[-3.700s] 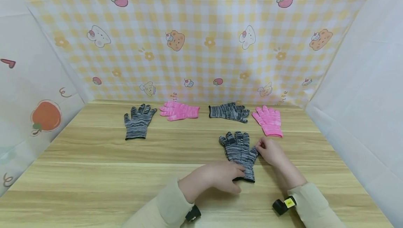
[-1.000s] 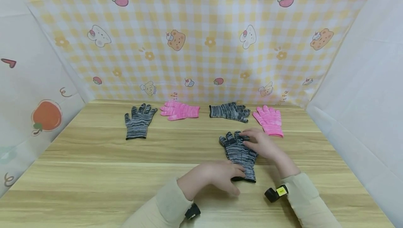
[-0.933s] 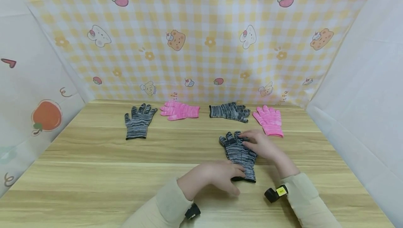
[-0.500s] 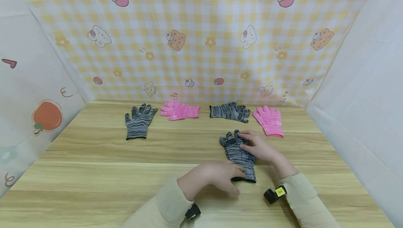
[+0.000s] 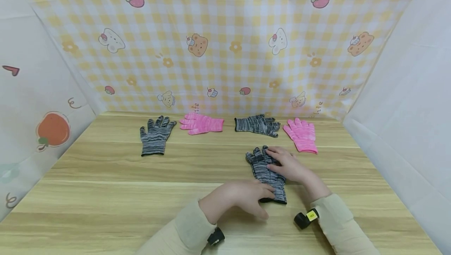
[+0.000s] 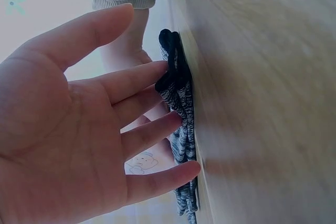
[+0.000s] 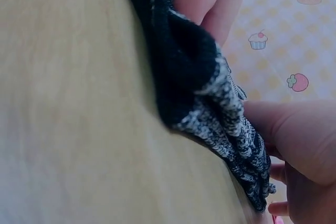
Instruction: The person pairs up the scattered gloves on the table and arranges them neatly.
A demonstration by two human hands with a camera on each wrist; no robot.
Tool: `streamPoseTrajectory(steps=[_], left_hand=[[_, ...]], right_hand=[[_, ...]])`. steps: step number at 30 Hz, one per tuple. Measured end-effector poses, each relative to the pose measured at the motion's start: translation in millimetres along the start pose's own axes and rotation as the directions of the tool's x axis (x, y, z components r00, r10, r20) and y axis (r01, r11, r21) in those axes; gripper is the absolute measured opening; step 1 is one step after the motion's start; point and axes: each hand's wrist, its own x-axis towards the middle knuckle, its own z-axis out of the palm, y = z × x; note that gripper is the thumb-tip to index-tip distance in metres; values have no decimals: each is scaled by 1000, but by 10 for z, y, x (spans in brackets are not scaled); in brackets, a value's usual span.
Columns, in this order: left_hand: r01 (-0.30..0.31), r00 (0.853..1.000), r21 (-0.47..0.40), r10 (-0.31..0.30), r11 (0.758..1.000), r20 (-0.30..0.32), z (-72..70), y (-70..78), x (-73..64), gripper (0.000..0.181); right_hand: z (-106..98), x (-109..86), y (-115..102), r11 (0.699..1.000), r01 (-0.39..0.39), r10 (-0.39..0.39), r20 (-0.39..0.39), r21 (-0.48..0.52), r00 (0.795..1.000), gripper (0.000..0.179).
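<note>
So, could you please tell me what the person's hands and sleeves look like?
The left hand and right hand are bare. The left sleeve and right sleeve are plain light beige, ending in wide cuffs. A small black camera is worn at each wrist, left and right; the right one bears a yellow label with tiny dark print, too small to read.

back: yellow checked cloth (image 5: 225, 20) | sides: white sheets (image 5: 405, 75) | below: wood-grain tabletop (image 5: 105, 196)
</note>
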Motion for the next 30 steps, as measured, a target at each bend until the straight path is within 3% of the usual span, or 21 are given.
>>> streamPoseTrajectory(steps=[12,20,25,30], left_hand=[[-2,1000,-6,2,1000,8,-1,7,-11,59],[-10,1000,-4,10,1000,11,-8,-2,-10,59],[-30,1000,8,30,1000,10,-6,-25,-10,60],[-50,999,9,50,999,12,10,-54,-11,62]], right_hand=[[-48,8,-73,996,-47,47,0,-73,999,57],[-47,23,-148,997,63,-66,-78,-39,995,52],[-15,34,-144,993,121,-121,-50,0,991,45],[16,33,-101,992,126,-126,-19,15,992,43]])
